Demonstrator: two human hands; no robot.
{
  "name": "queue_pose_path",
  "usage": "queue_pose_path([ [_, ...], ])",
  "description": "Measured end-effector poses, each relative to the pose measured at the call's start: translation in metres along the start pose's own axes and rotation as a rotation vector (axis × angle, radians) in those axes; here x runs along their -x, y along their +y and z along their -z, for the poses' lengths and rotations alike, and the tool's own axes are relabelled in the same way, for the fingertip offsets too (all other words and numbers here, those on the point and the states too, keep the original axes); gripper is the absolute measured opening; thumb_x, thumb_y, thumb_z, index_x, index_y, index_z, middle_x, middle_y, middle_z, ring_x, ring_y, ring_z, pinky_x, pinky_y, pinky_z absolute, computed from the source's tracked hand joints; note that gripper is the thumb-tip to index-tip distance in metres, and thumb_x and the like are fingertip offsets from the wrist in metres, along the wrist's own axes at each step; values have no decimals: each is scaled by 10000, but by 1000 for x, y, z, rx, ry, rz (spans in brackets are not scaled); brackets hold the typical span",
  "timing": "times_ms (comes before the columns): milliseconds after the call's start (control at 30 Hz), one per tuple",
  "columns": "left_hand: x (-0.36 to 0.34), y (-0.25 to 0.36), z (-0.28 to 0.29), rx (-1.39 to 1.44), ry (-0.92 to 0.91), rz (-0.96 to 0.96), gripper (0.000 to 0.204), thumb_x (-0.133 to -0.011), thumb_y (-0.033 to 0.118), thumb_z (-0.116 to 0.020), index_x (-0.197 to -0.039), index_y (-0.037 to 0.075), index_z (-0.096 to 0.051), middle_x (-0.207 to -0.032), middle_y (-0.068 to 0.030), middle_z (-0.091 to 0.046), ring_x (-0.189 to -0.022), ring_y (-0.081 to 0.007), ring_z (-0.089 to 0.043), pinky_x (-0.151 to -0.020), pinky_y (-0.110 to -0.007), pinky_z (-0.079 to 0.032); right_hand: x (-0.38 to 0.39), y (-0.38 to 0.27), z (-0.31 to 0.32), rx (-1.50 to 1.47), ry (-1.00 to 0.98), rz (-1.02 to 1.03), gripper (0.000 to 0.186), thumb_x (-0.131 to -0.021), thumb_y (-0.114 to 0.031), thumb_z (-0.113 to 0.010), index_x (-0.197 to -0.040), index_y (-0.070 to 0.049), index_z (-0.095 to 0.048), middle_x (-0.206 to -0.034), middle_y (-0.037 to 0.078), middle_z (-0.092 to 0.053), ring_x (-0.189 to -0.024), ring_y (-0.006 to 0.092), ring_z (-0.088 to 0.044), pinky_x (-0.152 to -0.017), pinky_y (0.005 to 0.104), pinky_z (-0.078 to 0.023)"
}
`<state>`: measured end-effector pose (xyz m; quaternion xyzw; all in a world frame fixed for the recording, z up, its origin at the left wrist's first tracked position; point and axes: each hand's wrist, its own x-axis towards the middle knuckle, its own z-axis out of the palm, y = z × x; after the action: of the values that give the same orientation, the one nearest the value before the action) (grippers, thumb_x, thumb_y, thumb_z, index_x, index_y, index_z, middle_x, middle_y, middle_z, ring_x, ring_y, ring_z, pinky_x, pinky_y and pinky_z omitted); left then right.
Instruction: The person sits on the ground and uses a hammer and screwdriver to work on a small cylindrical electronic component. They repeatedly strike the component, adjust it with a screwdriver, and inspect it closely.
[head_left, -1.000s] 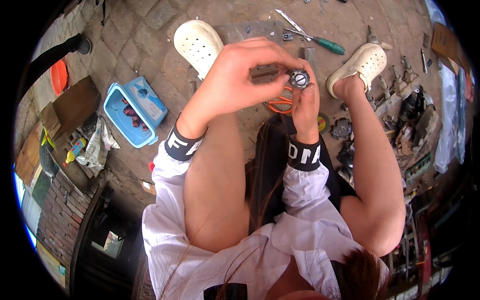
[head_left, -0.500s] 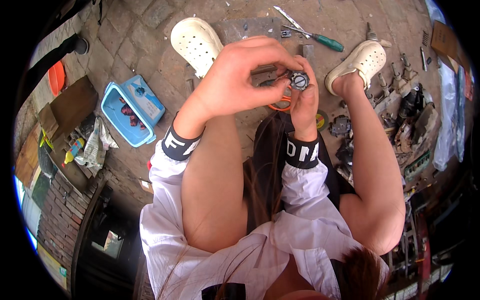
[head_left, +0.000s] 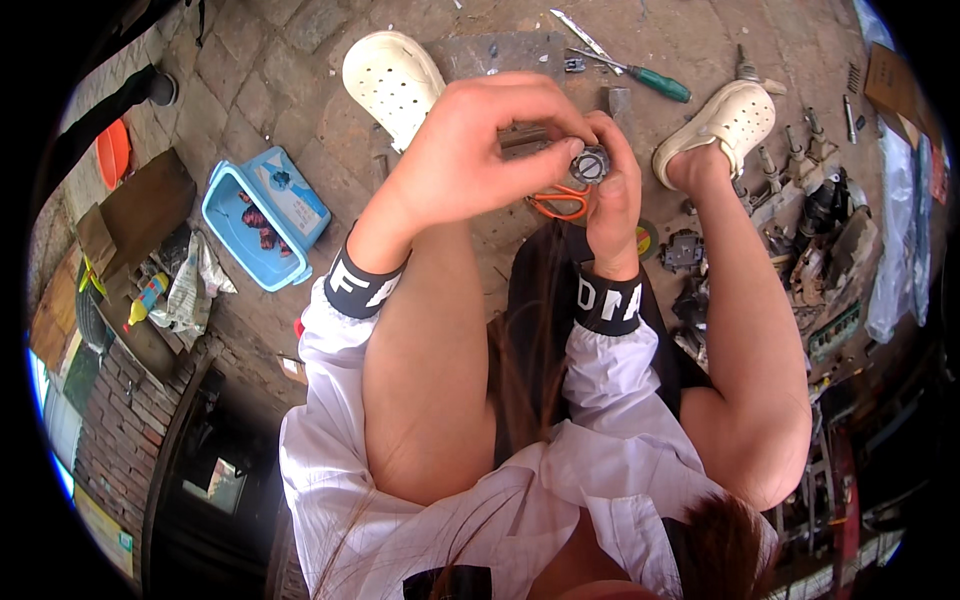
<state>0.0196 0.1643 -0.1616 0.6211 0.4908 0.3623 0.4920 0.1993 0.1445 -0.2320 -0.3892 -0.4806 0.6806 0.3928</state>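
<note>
Both hands meet in front of me around a small round grey part (head_left: 590, 166) with a notched rim and a slotted centre. My left hand (head_left: 490, 145) is closed, its thumb and fingertips pinching the part from the left. From the right, the thumb and forefinger of my right hand (head_left: 613, 205) close on the same part. The fingers hide its back and sides. Just below the hands, orange-handled scissors (head_left: 562, 204) lie on the ground. A roll of tape (head_left: 648, 240) peeks out beside my right wrist.
A green-handled screwdriver (head_left: 660, 84) and a blade-like tool (head_left: 580, 34) lie ahead. At left stands a blue plastic basket (head_left: 238, 262) holding dark reddish pieces. Metal parts, including a dark block (head_left: 684, 250), clutter the right. A cardboard box (head_left: 893, 85) sits beyond them.
The round part has shifted slightly left and tilted a little between the fingers. My left fingertips have moved on it, and more of the orange scissors now shows.
</note>
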Motion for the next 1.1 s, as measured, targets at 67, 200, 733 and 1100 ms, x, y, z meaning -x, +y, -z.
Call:
queue_pose_path([
  [67, 1, 1, 1, -6, -11, 34, 170, -754, -29, -633, -914, -10, -688, -852, -97, -666, -799, -191, -627, -722, -291, -485, -4, -2, -4, 56, 41, 75, 703, -859, -619, -449, -1019, 58, -552, -923, 96, -548, -843, 174, -526, -732, 276, -400],
  [200, -7, -1, -2, 12, -58, 52, 158, -762, -23, -644, -912, -9, -694, -843, -87, -660, -765, -164, -619, -695, -276, -484, -5, -9, 3, 109, 75, 67, 717, -852, -642, -456, -983, 54, -568, -882, 88, -565, -816, 172, -546, -703, 280, -418],
  [733, 8, -2, -1, -7, 71, 290, 127, -830, 30, -649, -943, -16, -687, -810, -47, -668, -736, -93, -625, -654, -227, -493, -11, -27, 12, 535, 30, 81, 400, -718, -310, -773, -914, -4, -608, -852, 85, -605, -793, 238, -576, -698, 323, -461],
  [1100, 6, -16, -3, 91, 67, 334, 171, -860, 94, -673, -991, -16, -686, -826, -48, -680, -760, -78, -619, -679, -220, -499, -15, -32, 9, 715, 76, 118, 328, -659, -161, -807, -909, -33, -637, -875, 89, -620, -835, 282, -562, -736, 358, -453],
])
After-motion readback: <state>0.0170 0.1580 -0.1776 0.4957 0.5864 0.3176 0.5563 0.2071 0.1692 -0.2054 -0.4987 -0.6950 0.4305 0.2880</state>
